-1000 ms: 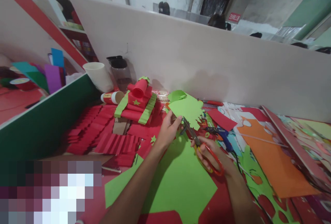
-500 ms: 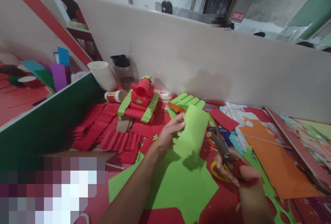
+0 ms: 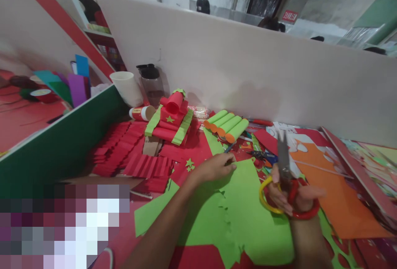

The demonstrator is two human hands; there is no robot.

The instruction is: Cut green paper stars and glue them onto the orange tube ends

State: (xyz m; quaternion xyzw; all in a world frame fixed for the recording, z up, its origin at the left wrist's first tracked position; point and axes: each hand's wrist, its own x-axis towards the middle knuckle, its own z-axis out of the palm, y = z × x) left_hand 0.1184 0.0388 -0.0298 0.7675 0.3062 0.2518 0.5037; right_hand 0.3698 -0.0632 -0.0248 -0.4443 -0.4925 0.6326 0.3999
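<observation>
The right hand (image 3: 281, 198) has its fingers clamped on the scissors (image 3: 284, 165), blades pointing away. Left of those fingers spreads a green sheet (image 3: 257, 207) with a ragged edge; the left hand (image 3: 214, 168) has its fingers closed at the sheet's far corner. Small stars (image 3: 189, 162) lie left of the left fingers, green rolls (image 3: 228, 123) beyond them, a red paper model (image 3: 171, 121) beyond and leftward.

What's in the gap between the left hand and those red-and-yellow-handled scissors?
The head view shows light green paper lying between the left hand and the scissors, which the right hand holds.
</observation>
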